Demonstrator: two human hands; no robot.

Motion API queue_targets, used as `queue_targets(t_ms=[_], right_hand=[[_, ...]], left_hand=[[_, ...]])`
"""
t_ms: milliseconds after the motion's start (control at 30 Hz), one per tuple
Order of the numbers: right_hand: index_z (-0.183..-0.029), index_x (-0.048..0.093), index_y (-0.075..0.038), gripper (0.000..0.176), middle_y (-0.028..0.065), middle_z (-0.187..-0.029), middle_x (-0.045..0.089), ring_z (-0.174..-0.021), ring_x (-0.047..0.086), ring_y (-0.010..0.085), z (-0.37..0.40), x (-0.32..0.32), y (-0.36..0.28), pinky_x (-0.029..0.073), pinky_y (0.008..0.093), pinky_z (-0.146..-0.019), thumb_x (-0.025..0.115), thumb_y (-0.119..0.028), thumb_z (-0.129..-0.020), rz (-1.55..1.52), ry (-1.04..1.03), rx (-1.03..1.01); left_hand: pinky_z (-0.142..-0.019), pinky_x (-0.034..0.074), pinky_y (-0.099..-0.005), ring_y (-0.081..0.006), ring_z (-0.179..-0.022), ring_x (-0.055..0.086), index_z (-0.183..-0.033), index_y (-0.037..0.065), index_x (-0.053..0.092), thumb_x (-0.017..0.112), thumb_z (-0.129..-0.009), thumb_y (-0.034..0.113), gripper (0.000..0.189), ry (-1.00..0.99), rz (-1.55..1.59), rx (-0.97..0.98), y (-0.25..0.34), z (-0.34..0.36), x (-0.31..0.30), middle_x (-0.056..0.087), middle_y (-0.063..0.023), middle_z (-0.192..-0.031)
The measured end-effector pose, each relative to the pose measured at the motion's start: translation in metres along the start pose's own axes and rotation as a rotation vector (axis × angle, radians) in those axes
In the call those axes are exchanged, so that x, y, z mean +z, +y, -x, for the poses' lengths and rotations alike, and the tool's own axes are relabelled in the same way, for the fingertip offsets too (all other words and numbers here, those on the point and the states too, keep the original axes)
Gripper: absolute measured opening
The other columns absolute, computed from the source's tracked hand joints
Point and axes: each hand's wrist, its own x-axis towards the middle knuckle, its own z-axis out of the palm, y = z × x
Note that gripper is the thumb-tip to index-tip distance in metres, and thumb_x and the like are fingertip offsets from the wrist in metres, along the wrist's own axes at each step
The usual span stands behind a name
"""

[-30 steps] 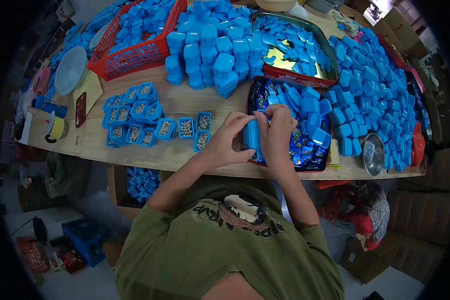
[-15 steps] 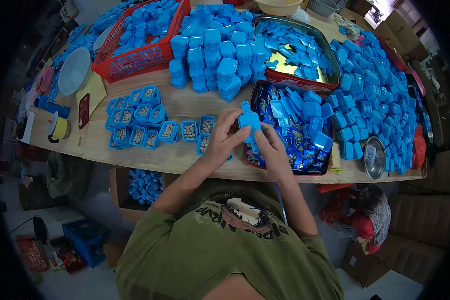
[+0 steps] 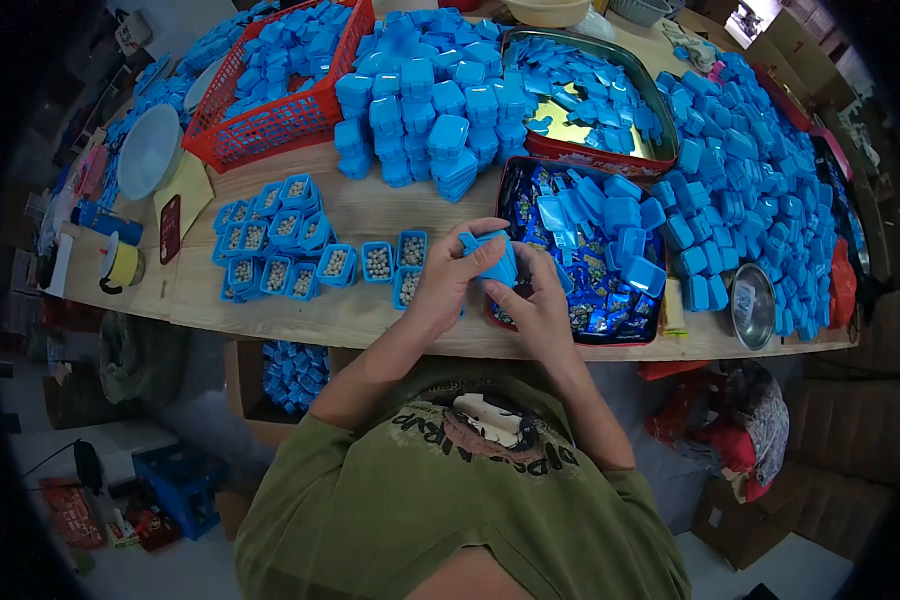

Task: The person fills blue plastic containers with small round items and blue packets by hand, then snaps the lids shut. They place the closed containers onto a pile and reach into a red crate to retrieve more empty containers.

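Between my two hands, above the table's front part, is a blue plastic piece (image 3: 490, 258). My left hand (image 3: 448, 278) grips it from the left, thumb on top. From the right and below, my right hand (image 3: 532, 292) holds the same piece with bent fingers. Just right of my hands lies a red-rimmed tray (image 3: 660, 318) with small dark blue packets (image 3: 600, 318) and several blue plastic pieces. To the left of my left hand stand small open blue boxes (image 3: 377, 262) filled with pale round beads.
Stacked closed blue boxes (image 3: 450, 135) stand behind my hands. A red basket (image 3: 270, 135) is at the back left, a metal tin (image 3: 605, 160) at the back right. Further right are a heap of blue boxes (image 3: 740, 190) and a steel bowl (image 3: 752, 308).
The blue piece, earlier flat with its tabs spread out, is now turned and more enclosed by my fingers. Both hands have closed in around it. The view has shifted slightly.
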Motion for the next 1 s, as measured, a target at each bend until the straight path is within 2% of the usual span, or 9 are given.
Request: queue_targets(t_ms=[33, 267, 467, 533, 633, 700, 733, 967, 1000], right_hand=[[-0.122, 0.049, 0.001, 0.052, 0.0111, -0.114, 0.05, -0.101, 0.052, 0.019, 0.0, -0.001, 0.0, 0.043, 0.0296, -0.085, 0.073, -0.013, -0.078, 0.0, 0.001, 0.001], [-0.122, 0.049, 0.002, 0.052, 0.0115, -0.115, 0.049, -0.102, 0.051, 0.0195, 0.003, -0.001, 0.009, 0.043, 0.0298, -0.086, 0.073, -0.012, -0.078, -0.034, 0.01, -0.03], [-0.122, 0.049, 0.002, 0.051, 0.0088, -0.109, 0.048, -0.102, 0.051, 0.0177, 0.003, -0.002, 0.013, 0.043, 0.0282, -0.086, 0.072, -0.011, -0.078, -0.066, 0.011, -0.03], [-0.122, 0.049, 0.002, 0.05, 0.008, -0.107, 0.048, -0.103, 0.051, 0.0175, 0.004, -0.003, 0.012, 0.044, 0.0279, -0.086, 0.072, -0.01, -0.078, -0.044, 0.009, -0.028], [-0.122, 0.047, 0.002, 0.051, 0.0069, -0.106, 0.046, -0.103, 0.052, 0.0173, 0.002, -0.003, 0.014, 0.044, 0.0281, -0.086, 0.071, -0.007, -0.078, 0.012, 0.021, -0.102], [-0.118, 0.049, 0.001, 0.051, 0.0132, -0.104, 0.049, -0.096, 0.052, 0.0246, 0.003, 0.001, 0.02, 0.043, 0.0318, -0.083, 0.073, -0.013, -0.075, -0.117, 0.071, -0.074], [-0.118, 0.048, 0.002, 0.051, 0.0137, -0.105, 0.049, -0.097, 0.052, 0.0253, 0.003, 0.001, 0.019, 0.043, 0.0321, -0.083, 0.072, -0.012, -0.075, -0.128, 0.065, -0.059], [-0.119, 0.048, 0.003, 0.05, 0.0117, -0.11, 0.05, -0.1, 0.052, 0.0205, 0.002, -0.002, 0.015, 0.045, 0.0307, -0.083, 0.072, -0.012, -0.077, -0.12, 0.069, -0.036], [-0.12, 0.048, 0.002, 0.05, 0.0107, -0.111, 0.051, -0.1, 0.053, 0.0186, 0.001, -0.003, 0.016, 0.045, 0.0297, -0.083, 0.071, -0.012, -0.078, -0.241, 0.079, 0.023]], left_hand=[[-0.078, 0.047, -0.0254, -0.0107, -0.09, 0.058, -0.117, 0.003, 0.057, 0.068, -0.085, 0.02, 0.038, 0.014, 0.094, -0.015, 0.0, 0.0, 0.002, 0.062, -0.0043, -0.099], [-0.077, 0.049, -0.027, -0.0123, -0.089, 0.059, -0.113, 0.002, 0.059, 0.072, -0.08, 0.011, 0.037, 0.038, 0.168, -0.012, -0.006, -0.001, 0.001, 0.063, -0.0055, -0.099], [-0.078, 0.05, -0.0272, -0.0131, -0.09, 0.059, -0.116, 0.003, 0.057, 0.073, -0.079, 0.01, 0.041, 0.006, 0.174, -0.018, 0.0, -0.001, 0.005, 0.061, -0.0057, -0.101], [-0.079, 0.049, -0.0268, -0.0133, -0.091, 0.059, -0.12, 0.004, 0.054, 0.073, -0.079, 0.009, 0.046, -0.022, 0.279, -0.155, 0.007, -0.001, 0.009, 0.061, -0.0063, -0.102], [-0.081, 0.049, -0.0266, -0.0136, -0.092, 0.059, -0.122, 0.003, 0.052, 0.073, -0.078, 0.008, 0.049, -0.028, 0.313, -0.163, 0.004, -0.002, 0.008, 0.06, -0.0069, -0.103], [-0.083, 0.049, -0.0293, -0.0161, -0.096, 0.058, -0.122, 0.002, 0.051, 0.074, -0.078, 0.01, 0.05, -0.043, 0.271, -0.119, -0.002, -0.003, 0.003, 0.059, -0.0081, -0.106], [-0.085, 0.048, -0.0321, -0.0187, -0.099, 0.058, -0.122, 0.001, 0.051, 0.074, -0.078, 0.011, 0.051, -0.046, 0.241, -0.096, -0.005, -0.004, 0.001, 0.058, -0.0093, -0.11], [-0.088, 0.047, -0.0309, -0.0179, -0.103, 0.057, -0.13, 0.001, 0.045, 0.074, -0.079, 0.019, 0.061, -0.095, 0.147, -0.072, -0.006, -0.008, 0.003, 0.057, -0.0108, -0.117], [-0.088, 0.047, -0.0309, -0.0179, -0.103, 0.057, -0.13, 0.001, 0.045, 0.074, -0.079, 0.019, 0.061, -0.092, 0.151, -0.082, -0.005, -0.008, 0.003, 0.057, -0.0108, -0.117]])
